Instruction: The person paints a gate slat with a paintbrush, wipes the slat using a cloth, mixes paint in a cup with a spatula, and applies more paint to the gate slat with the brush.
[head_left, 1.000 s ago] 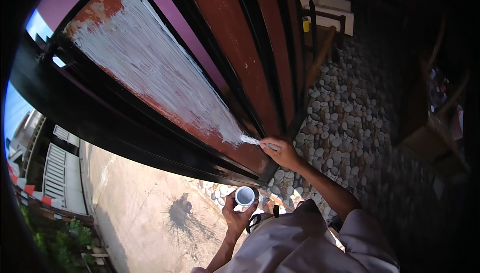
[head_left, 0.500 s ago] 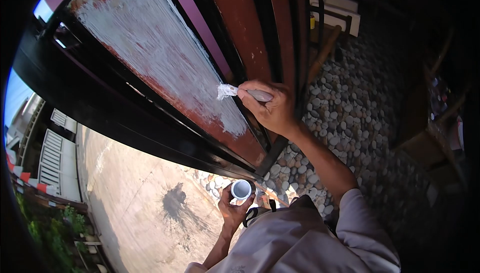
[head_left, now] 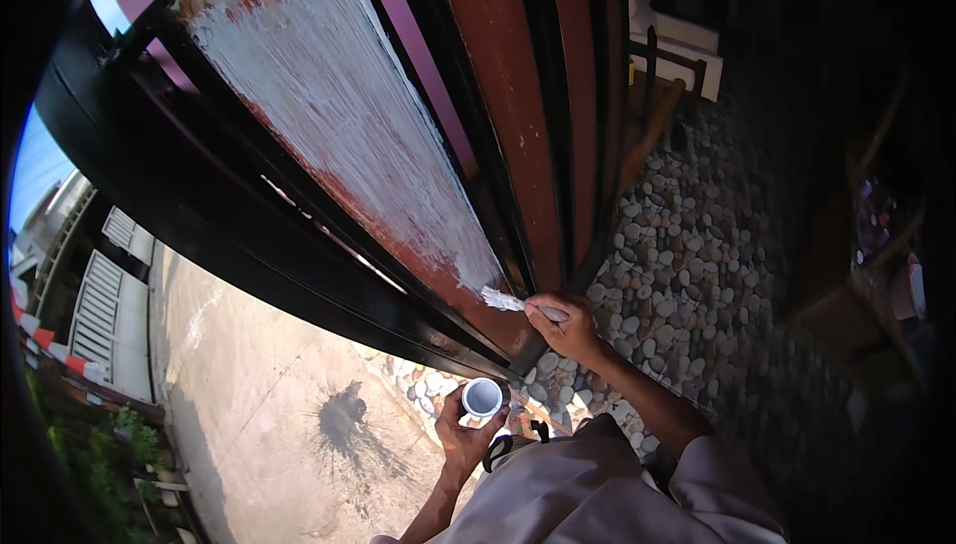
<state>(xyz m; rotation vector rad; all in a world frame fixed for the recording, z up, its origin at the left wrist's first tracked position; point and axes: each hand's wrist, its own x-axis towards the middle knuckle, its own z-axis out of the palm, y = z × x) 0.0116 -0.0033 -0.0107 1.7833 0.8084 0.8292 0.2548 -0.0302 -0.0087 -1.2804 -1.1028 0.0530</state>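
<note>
right hand (head_left: 564,329), between 4 and 5 o'clock of the view: fingers closed around the paintbrush (head_left: 508,302) | paintbrush: near centre, 5 o'clock, white bristles over lower part of brown panel (head_left: 349,116); if touching, I cannot tell | panel: partly white-coated, toward 11 o'clock | left hand (head_left: 466,436), 6 o'clock: fingers curved around cup (head_left: 482,413), mouth upward

We record two ground surfaces: pale concrete (head_left: 249,345) and a shaded pebble floor (head_left: 687,255). We note a dark, streaked patch (head_left: 342,412) on the concrete near its pebble-side edge. We find wooden furniture (head_left: 657,130) at the pebble floor's far edge.
</note>
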